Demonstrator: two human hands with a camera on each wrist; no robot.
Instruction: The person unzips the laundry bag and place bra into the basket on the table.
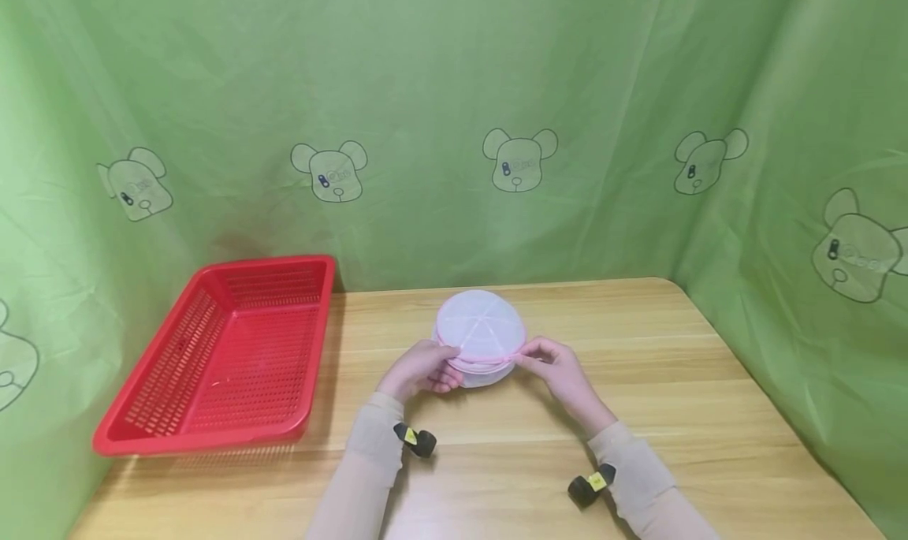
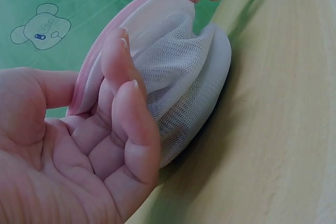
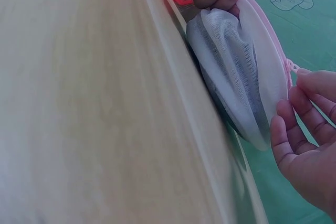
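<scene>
Held between two hands at the far middle of the worktop (image 1: 603,414), a white mesh bag (image 1: 482,316) with a pink zipper (image 2: 93,51). Nearly round from above, broad span running left to right between the hands, flat disc facing up, pleated mesh side bulging downward. Hard to tell whether touching the wood beneath or just above it. Left hand (image 1: 423,366) gripping the near-left rim, thumb on top, fingers curled below. Right hand (image 1: 556,369) pinching the zipper pull (image 3: 292,66) at the near-right edge, thumb against forefinger, other fingers bent beside the mesh. Parts of the near rim covered by fingertips. Well apart on the left, a red basket (image 1: 255,359), long sides slanting from near left to far right. Behind and along both sides, a green curtain (image 1: 426,232) printed with bear faces.
</scene>
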